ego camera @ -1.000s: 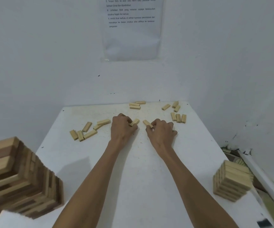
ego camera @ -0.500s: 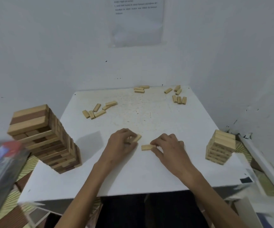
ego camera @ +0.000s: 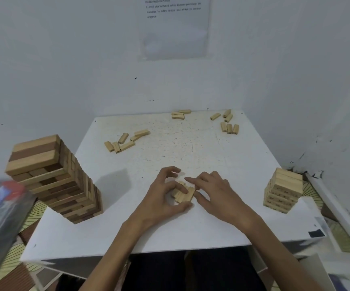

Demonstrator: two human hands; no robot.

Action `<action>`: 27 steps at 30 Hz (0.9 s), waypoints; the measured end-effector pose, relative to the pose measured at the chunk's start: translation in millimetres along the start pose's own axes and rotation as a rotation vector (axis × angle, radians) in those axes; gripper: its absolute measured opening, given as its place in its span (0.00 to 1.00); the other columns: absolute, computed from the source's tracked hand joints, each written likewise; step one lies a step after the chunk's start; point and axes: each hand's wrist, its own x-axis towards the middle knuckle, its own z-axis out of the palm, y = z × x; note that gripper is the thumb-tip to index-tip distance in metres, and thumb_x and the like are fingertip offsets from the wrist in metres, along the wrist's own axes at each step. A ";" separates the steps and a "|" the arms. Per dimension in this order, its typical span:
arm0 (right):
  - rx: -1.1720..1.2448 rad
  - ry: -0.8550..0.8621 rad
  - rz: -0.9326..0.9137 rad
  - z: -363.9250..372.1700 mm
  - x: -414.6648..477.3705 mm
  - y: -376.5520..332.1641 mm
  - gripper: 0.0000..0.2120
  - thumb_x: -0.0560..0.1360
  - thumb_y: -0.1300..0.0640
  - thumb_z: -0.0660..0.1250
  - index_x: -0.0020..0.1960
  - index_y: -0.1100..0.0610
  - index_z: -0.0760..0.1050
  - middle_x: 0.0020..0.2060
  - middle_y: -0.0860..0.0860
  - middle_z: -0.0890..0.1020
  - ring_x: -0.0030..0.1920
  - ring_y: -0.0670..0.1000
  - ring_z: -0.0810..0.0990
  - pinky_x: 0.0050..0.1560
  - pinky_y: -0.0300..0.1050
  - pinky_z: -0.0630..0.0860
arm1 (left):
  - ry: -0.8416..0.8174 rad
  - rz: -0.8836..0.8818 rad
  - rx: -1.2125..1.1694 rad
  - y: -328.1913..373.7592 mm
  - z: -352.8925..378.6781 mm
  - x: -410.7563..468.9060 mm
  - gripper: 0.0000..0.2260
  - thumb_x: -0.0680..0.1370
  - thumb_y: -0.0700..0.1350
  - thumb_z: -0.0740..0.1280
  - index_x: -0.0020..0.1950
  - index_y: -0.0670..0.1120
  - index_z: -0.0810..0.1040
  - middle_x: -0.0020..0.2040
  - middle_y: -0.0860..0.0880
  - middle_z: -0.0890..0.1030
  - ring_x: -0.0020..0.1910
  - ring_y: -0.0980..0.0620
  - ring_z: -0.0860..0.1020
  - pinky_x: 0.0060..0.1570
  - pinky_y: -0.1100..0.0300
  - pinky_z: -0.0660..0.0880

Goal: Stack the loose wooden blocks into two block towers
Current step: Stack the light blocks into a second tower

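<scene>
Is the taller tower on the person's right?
No, the taller tower stands on the left; the shorter tower is on the right.

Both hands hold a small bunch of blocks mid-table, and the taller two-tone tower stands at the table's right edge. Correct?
No: the head view shows the taller two-tone tower at the table's left edge. The left hand and right hand do hold blocks mid-table.

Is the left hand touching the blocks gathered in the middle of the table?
Touching. The head view shows the left hand with thumb and fingers curled against the blocks, no gap between them.
</scene>
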 end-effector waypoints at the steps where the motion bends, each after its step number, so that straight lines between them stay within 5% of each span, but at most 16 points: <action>1: -0.001 -0.012 -0.008 -0.3 0.8 0.4 0.21 0.84 0.51 0.61 0.76 0.42 0.67 0.60 0.41 0.73 0.62 0.48 0.68 0.59 0.51 0.71 | 0.010 -0.007 0.000 0.4 1.3 -1.2 0.14 0.68 0.54 0.82 0.50 0.54 0.85 0.66 0.57 0.68 0.68 0.54 0.71 0.61 0.72 0.69; 5: 0.123 0.033 0.023 0.7 -0.5 0.6 0.21 0.82 0.53 0.65 0.73 0.45 0.70 0.55 0.38 0.75 0.60 0.43 0.68 0.64 0.51 0.69 | -0.022 -0.019 0.036 3.2 -1.8 -3.1 0.15 0.70 0.56 0.76 0.54 0.54 0.84 0.59 0.55 0.71 0.62 0.54 0.74 0.58 0.67 0.71; 9: 0.233 0.043 0.042 -3.7 -11.8 5.8 0.24 0.77 0.53 0.68 0.71 0.43 0.69 0.56 0.32 0.74 0.64 0.37 0.66 0.69 0.45 0.64 | -0.186 0.006 0.090 4.5 -14.3 -1.8 0.20 0.71 0.49 0.69 0.64 0.53 0.81 0.66 0.58 0.72 0.65 0.57 0.74 0.63 0.64 0.71; 16: 0.187 0.019 0.021 2.1 -19.5 12.5 0.41 0.67 0.26 0.66 0.76 0.41 0.66 0.60 0.35 0.68 0.65 0.39 0.63 0.68 0.42 0.60 | -0.172 0.040 0.217 -5.8 -27.1 -5.2 0.33 0.73 0.56 0.74 0.77 0.55 0.70 0.70 0.61 0.69 0.69 0.59 0.67 0.66 0.61 0.67; 21: 0.196 -0.006 -0.004 4.6 -9.7 13.0 0.37 0.68 0.28 0.69 0.73 0.40 0.71 0.54 0.33 0.70 0.62 0.39 0.63 0.64 0.45 0.60 | -0.222 0.014 0.395 -9.1 -34.5 4.6 0.35 0.72 0.68 0.67 0.77 0.58 0.69 0.56 0.64 0.76 0.59 0.60 0.68 0.58 0.59 0.62; 27: 0.232 0.013 -0.034 6.2 -1.7 14.2 0.30 0.69 0.31 0.70 0.68 0.40 0.75 0.50 0.36 0.74 0.61 0.39 0.66 0.60 0.43 0.62 | -0.248 0.006 0.318 -10.7 -30.3 14.8 0.25 0.72 0.66 0.74 0.67 0.61 0.78 0.51 0.64 0.79 0.57 0.60 0.71 0.58 0.59 0.63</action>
